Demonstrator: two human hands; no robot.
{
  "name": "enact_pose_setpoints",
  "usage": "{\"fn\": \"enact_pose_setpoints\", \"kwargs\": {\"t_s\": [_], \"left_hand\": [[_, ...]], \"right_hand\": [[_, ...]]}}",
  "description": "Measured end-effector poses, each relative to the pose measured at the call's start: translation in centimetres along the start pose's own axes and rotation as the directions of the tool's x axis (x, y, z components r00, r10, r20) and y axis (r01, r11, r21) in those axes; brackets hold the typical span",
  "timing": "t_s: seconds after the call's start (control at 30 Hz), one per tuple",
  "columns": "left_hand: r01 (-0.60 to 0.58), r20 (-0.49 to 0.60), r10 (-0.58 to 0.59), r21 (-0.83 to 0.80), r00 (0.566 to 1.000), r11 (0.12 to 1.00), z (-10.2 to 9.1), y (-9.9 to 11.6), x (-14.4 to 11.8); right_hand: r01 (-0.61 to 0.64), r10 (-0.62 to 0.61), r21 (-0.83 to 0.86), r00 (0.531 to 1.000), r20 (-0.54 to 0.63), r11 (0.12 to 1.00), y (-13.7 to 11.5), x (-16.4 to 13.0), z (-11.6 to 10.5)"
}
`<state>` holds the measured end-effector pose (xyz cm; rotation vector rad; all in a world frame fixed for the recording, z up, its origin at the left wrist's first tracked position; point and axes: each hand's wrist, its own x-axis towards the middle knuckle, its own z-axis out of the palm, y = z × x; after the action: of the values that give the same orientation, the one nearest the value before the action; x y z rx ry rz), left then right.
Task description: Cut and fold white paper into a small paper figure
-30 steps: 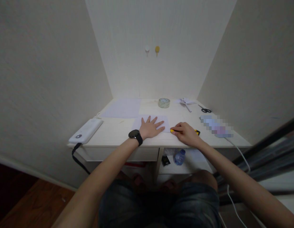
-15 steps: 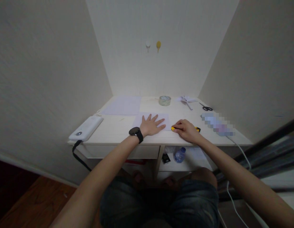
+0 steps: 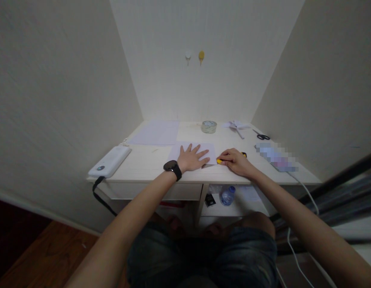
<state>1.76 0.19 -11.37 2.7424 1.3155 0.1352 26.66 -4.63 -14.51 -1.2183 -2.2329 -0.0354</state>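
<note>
My left hand (image 3: 192, 158) lies flat with its fingers spread, pressing on a sheet of white paper (image 3: 176, 150) on the desk. A black watch is on that wrist. My right hand (image 3: 233, 161) is closed around a yellow and black utility knife (image 3: 219, 161); its front end is at the paper's lower right corner, and the black and yellow back end shows behind the hand. The blade is too small to make out. A thin dark shadow runs under the paper's near right edge, which looks slightly raised.
Another paper sheet (image 3: 157, 133) lies back left. Clear tape (image 3: 208, 127), a paper pinwheel (image 3: 236, 126) and black scissors (image 3: 262, 137) are along the back right. A white power bank (image 3: 110, 161) sits left, a blurred-out phone (image 3: 277, 158) right. Below is a shelf with a bottle (image 3: 228, 195).
The knife in my right hand has turned, its back end now farther from me. The paper's near right edge has lifted a little. My left hand stays in place.
</note>
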Motion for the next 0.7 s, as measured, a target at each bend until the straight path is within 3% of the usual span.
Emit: {"fn": "enact_pose_setpoints", "kwargs": {"t_s": [0.57, 0.7], "left_hand": [[-0.019, -0.015, 0.02, 0.008, 1.0, 1.0, 0.2, 0.0, -0.1], [-0.009, -0.108, 0.005, -0.04, 0.994, 0.999, -0.5, -0.4, -0.4]], "right_hand": [[-0.02, 0.01, 0.153, 0.998, 0.064, 0.988, 0.2, -0.2, -1.1], [-0.043, 0.037, 0.131, 0.998, 0.052, 0.99, 0.0, -0.4, -0.9]]}}
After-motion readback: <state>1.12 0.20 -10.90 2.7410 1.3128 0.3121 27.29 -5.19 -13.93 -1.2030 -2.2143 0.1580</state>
